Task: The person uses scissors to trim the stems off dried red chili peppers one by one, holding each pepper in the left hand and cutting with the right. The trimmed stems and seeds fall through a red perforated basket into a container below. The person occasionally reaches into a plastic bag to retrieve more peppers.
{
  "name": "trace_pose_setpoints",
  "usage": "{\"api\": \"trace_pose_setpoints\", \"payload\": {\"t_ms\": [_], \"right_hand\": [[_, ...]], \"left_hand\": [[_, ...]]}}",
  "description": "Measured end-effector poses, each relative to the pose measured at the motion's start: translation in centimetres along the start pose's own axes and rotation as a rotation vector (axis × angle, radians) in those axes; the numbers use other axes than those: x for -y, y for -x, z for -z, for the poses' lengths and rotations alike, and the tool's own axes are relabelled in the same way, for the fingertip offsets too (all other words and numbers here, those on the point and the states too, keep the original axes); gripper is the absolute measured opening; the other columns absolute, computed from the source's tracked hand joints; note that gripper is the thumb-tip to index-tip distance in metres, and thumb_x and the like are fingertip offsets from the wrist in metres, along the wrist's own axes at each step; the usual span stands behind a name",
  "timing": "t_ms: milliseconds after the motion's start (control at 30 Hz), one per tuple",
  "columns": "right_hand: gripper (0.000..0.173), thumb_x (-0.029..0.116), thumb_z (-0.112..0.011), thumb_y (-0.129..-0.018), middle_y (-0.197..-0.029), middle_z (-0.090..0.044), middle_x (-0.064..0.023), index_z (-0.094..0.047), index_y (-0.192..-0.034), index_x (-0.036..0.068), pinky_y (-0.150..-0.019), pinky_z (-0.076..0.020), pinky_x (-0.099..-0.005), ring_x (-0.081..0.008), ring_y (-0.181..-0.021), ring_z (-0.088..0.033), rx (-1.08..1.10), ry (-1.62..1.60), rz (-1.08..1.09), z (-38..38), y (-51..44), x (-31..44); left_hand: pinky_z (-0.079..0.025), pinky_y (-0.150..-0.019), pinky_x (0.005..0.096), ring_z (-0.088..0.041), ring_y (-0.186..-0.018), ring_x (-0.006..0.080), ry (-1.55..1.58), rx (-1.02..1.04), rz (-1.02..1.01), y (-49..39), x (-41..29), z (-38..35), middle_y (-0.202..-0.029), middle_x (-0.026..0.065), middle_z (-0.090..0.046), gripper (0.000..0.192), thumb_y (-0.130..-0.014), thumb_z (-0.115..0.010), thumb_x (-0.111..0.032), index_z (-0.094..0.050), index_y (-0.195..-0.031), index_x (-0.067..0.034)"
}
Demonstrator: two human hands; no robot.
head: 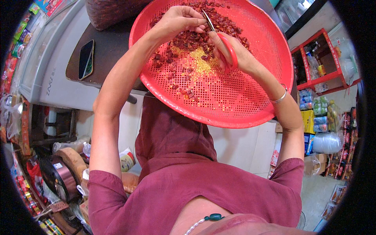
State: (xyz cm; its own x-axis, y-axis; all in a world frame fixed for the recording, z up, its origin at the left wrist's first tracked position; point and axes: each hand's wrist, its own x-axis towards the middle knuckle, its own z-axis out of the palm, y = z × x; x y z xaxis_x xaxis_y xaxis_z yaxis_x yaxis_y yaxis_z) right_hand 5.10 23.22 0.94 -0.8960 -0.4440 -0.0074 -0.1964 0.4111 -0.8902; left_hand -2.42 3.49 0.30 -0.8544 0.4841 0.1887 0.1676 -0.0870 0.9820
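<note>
My right hand (230,51) grips a pair of scissors (231,53) by its red plastic handles. The metal blades point up and left, close to the fingertips of my left hand (188,19). Thumb and fingers of that hand are pinched together on a small dark piece, apparently dried chili, mostly hidden by the fingers. Both hands are above a round red plastic sieve tray (249,97). Cut dried red chilies (191,39) lie heaped at its far side, with loose bits scattered nearer me. Yellow chili seeds (202,63) are piled in the middle.
The tray rests on a dark table (108,53), overhanging its near edge. A smartphone (87,60) lies on the left of the table, near a full dark sack (113,13). A chest freezer (58,70) stands left. Red shelving (320,63) and packaged goods line the right.
</note>
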Motion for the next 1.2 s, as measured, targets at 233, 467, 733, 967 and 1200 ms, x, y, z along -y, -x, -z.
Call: {"api": "trace_pose_setpoints", "payload": {"t_ms": [233, 467, 733, 967, 1200], "right_hand": [[0.062, 0.064, -0.035, -0.088, -0.060, -0.047, -0.0035, -0.045, -0.080, 0.003, -0.043, -0.0431, -0.0273, -0.0146, -0.046, -0.053, 0.010, 0.004, -0.060, 0.1, 0.0, 0.2], [0.055, 0.057, -0.041, -0.090, -0.059, -0.047, -0.0024, -0.047, -0.082, 0.003, -0.041, -0.0425, -0.0262, -0.0127, -0.044, -0.052, -0.012, -0.035, -0.046, -0.3, 0.3, 0.2], [0.052, 0.055, -0.042, -0.090, -0.059, -0.047, -0.0016, -0.047, -0.084, 0.003, -0.041, -0.0415, -0.0251, -0.0114, -0.044, -0.050, -0.018, -0.041, -0.075, 0.1, -0.2, 0.1], [0.060, 0.057, -0.032, -0.092, -0.070, -0.046, 0.0001, -0.046, -0.109, 0.002, -0.047, -0.0434, -0.0221, -0.0084, -0.052, -0.051, -0.146, -0.172, 0.050, 2.1, -0.1, 0.6], [0.059, 0.056, -0.033, -0.092, -0.074, -0.047, -0.0002, -0.045, -0.111, 0.001, -0.051, -0.0449, -0.0230, -0.0076, -0.056, -0.050, -0.199, -0.221, 0.184, 2.6, 0.4, 1.8]], "left_hand": [[-0.049, -0.067, 0.0208, -0.062, -0.072, 0.0111, -0.043, 0.074, -0.024, 0.2, 0.0, -0.3, -0.084, 0.0083, -0.065, 0.017, -0.083, -0.065, -0.011, -0.060, -0.092, 0.002], [-0.050, -0.066, 0.0217, -0.062, -0.071, 0.0115, -0.081, 0.077, -0.030, 0.2, -0.1, -0.3, -0.081, 0.0085, -0.065, 0.015, -0.083, -0.064, -0.009, -0.060, -0.091, 0.003], [-0.048, -0.064, 0.0202, -0.061, -0.071, 0.0093, -0.092, 0.017, 0.056, 0.3, 0.0, 0.0, -0.082, 0.0058, -0.064, 0.016, -0.084, -0.064, -0.014, -0.062, -0.092, 0.000], [-0.048, -0.066, 0.0221, -0.058, -0.073, 0.0083, 0.022, -0.209, -0.080, 0.0, -0.7, 1.6, -0.080, 0.0042, -0.063, 0.025, -0.085, -0.065, -0.026, -0.062, -0.092, -0.001], [-0.047, -0.065, 0.0237, -0.059, -0.072, 0.0109, -0.278, -0.468, -0.207, -0.3, 0.9, 4.9, -0.080, 0.0057, -0.063, 0.027, -0.084, -0.065, -0.026, -0.062, -0.093, -0.001]]}}
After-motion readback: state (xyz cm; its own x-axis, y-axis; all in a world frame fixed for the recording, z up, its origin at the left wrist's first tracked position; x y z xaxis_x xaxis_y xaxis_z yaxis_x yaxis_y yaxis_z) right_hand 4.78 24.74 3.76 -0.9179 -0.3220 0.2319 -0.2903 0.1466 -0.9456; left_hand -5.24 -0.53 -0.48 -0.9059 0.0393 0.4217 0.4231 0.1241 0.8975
